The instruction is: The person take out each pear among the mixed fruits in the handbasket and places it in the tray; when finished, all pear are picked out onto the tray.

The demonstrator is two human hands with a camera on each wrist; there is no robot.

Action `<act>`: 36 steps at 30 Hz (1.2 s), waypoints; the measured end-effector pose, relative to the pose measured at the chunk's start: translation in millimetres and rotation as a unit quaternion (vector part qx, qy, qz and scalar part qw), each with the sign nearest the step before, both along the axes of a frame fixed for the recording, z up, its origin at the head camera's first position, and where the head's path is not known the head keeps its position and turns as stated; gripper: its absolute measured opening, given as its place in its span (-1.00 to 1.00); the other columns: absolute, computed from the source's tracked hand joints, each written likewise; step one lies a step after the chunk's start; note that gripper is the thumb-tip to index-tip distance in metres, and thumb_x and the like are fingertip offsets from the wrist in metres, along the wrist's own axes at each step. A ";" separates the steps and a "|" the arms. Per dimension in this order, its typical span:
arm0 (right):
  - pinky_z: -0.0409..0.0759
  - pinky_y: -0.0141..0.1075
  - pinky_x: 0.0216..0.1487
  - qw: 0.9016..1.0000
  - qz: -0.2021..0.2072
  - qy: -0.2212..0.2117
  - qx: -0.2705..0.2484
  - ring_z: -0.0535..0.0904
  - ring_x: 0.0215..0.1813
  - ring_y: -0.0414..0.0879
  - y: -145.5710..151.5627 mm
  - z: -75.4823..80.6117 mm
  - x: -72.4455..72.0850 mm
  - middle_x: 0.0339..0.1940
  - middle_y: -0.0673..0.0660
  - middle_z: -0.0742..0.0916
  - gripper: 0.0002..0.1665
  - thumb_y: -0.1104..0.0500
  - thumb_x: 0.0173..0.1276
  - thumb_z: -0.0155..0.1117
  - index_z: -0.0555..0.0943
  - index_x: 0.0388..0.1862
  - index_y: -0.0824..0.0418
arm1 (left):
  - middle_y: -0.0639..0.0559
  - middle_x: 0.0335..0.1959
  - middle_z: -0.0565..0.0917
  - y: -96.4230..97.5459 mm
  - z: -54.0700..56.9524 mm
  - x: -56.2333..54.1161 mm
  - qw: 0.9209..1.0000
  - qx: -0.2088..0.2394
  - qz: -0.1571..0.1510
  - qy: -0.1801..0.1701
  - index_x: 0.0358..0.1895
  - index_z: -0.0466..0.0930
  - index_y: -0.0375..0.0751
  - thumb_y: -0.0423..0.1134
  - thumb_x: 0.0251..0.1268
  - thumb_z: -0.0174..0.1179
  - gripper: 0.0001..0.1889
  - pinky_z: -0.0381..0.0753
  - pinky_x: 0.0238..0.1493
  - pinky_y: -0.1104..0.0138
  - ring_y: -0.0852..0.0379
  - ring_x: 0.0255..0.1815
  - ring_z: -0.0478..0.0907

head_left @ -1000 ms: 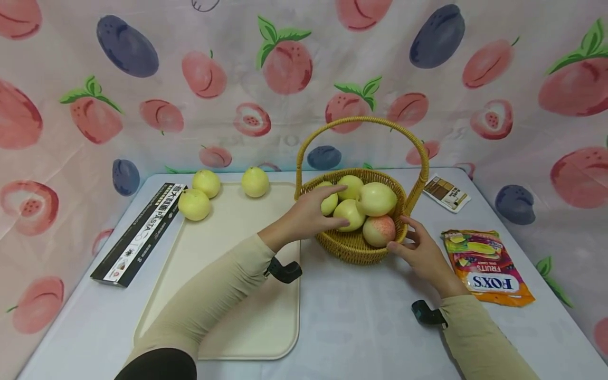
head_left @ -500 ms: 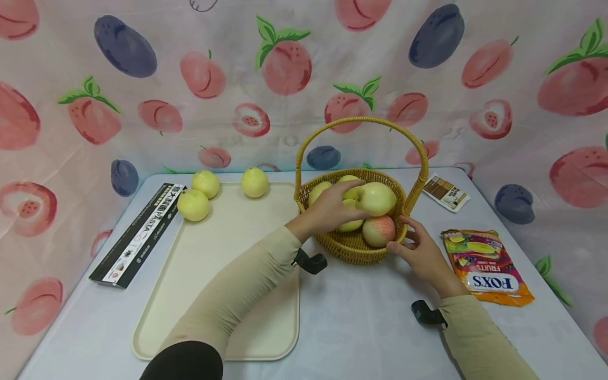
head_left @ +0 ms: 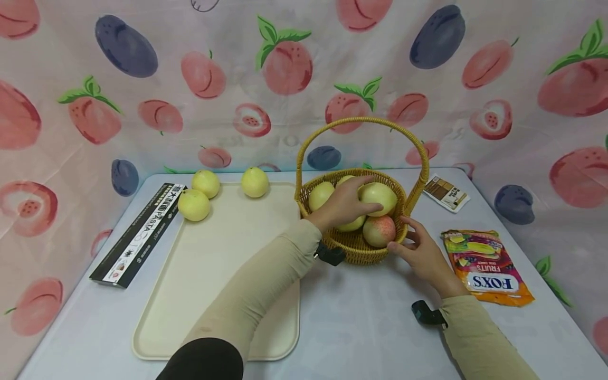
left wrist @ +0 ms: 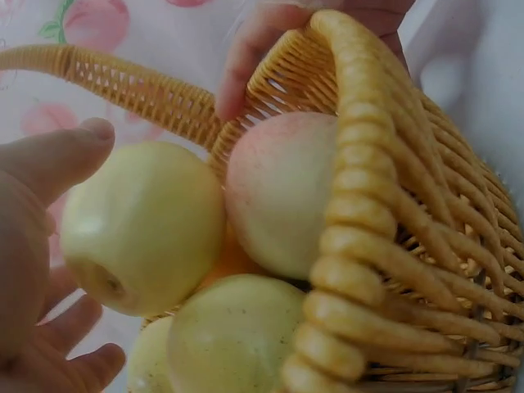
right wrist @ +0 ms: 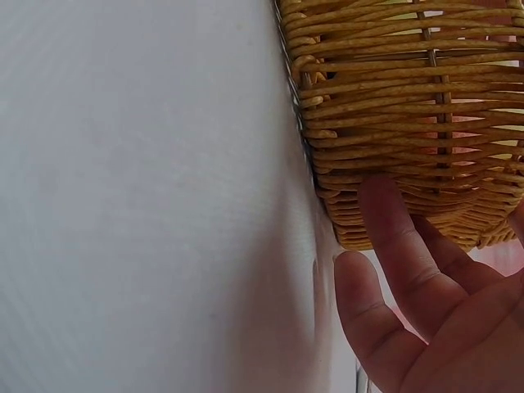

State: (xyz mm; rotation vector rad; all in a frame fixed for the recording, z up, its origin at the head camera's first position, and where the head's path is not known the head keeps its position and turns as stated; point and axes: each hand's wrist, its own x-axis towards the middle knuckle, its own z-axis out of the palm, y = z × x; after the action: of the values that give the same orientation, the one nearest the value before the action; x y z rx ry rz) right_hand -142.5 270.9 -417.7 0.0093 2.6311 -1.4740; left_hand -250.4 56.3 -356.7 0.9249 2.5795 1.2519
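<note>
A wicker basket [head_left: 361,256] with a tall handle holds several yellow-green apples and one pink-blushed peach [head_left: 378,232]. Over the fruit, my left hand [head_left: 343,205] has its thumb and fingers spread around the topmost apple [head_left: 382,196]. The left wrist view shows that apple [left wrist: 143,237] between the thumb and the spread fingers, with a gap visible beside the palm. My right hand [head_left: 423,258] grips the basket's right front rim, one digit over the edge and the other fingers [right wrist: 389,213] against the outer wall. Some fruit is partly hidden under the left hand.
Left of the basket lies a cream tray [head_left: 228,253], with several apples [head_left: 193,205] at its far edge. A black pasta box [head_left: 138,237] is beside it. On the right are a Fox's candy bag [head_left: 486,266] and a small sachet [head_left: 446,193]. A printed cloth hangs behind.
My left hand has moved right across the basket, from the left-hand apples to the topmost one. The right hand has stayed on the rim, and the basket has not moved.
</note>
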 end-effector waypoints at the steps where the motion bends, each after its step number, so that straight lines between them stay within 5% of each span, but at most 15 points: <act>1: 0.55 0.05 0.09 1.000 0.000 0.000 0.000 0.48 0.23 0.33 0.2 -0.1 0.0 0.45 0.54 0.29 0.03 -0.15 0.45 0.27 -0.05 0.65 0.15 | -0.02 0.45 0.39 1.2 -0.9 -0.6 1.000 0.001 0.003 0.002 0.51 0.29 -0.15 -0.03 0.33 0.35 -0.26 0.41 0.28 0.28 0.07 0.42 0.33; 21: 0.57 -0.05 0.04 1.000 0.004 0.011 -0.007 0.53 0.18 0.30 0.8 -4.2 -1.8 0.43 0.53 0.32 0.00 -0.10 0.46 0.28 -0.03 0.64 0.17 | 0.02 0.46 0.37 13.1 -10.2 -4.2 1.000 0.003 0.005 -0.005 0.53 0.25 -0.13 0.03 0.29 0.36 -0.19 0.55 0.03 0.31 0.08 0.28 0.45; 36: 0.57 -0.05 0.04 1.000 0.002 0.014 -0.006 0.53 0.17 0.29 1.7 -4.3 -1.4 0.42 0.53 0.34 -0.01 -0.08 0.47 0.28 -0.03 0.64 0.18 | -0.01 0.39 0.43 9.6 -11.5 -8.1 1.000 0.008 -0.010 0.001 0.50 0.29 -0.19 -0.02 0.26 0.40 -0.21 0.52 0.04 0.36 0.12 0.22 0.47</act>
State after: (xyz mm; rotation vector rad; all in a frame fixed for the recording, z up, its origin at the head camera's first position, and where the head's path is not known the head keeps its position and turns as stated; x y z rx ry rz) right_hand -143.9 272.5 -422.1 -0.0170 2.6430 -1.4984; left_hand -258.6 65.9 -368.2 0.9542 2.5589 1.2674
